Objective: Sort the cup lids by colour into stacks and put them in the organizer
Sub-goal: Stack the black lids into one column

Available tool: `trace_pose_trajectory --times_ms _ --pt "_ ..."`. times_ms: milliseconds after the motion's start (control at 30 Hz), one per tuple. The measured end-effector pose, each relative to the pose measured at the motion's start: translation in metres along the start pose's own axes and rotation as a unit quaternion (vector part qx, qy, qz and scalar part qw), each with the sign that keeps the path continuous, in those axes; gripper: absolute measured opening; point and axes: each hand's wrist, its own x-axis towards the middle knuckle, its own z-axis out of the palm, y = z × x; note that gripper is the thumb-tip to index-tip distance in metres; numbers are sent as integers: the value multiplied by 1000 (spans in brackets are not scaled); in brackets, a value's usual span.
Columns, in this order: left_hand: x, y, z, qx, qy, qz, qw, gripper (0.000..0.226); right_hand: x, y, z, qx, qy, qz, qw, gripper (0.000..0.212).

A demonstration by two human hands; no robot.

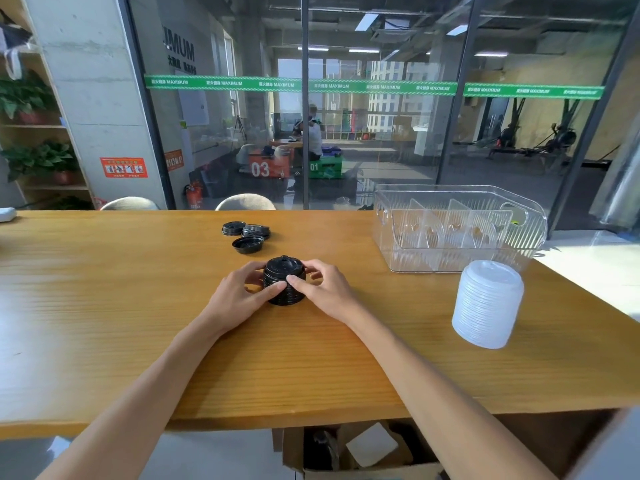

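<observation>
The cardboard box (360, 452) under the table (104, 306) is cut off at the bottom edge. Its contents are too dim to make out.

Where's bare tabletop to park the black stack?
Bare table left of the left hand; also between the right hand and the white lid stack. Crowded behind the black stack: loose black lids. The organizer fills the far right.

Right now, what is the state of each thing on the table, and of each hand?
black lid stack: upright on the table, held from both sides
left hand: grips the black stack
right hand: grips the black stack
loose black lids: unstacked, one upside down
white lid stack: upright, untouched
organizer: holds no lids
</observation>
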Motion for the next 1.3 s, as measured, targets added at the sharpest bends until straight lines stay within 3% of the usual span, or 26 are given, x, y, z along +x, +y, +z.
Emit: trace_pose_trajectory --times_ms 200,467,667,900,1100,1300 --pt "-1 0 0 2 -11 5 1000 68 2 6 1 -5 5 -2 1000 59" --pt "-5 10 -2 14 -18 -16 1000 91 -2 7 3 -22 19 -6 1000 57" --pt "-7 14 -2 2 -22 5 1000 70 -2 6 3 -19 13 -12 1000 54" --pt "-6 14 -2 -2 -20 -10 1000 78 0 7 3 3 15 -31 999 44" --pt "-8 11 1 48 -9 10 999 65 -4 5 4 5 8 -24 1000 44" --pt "-6 11 2 52 -5 1 999 79 -6 6 -1 38 8 9 999 61"
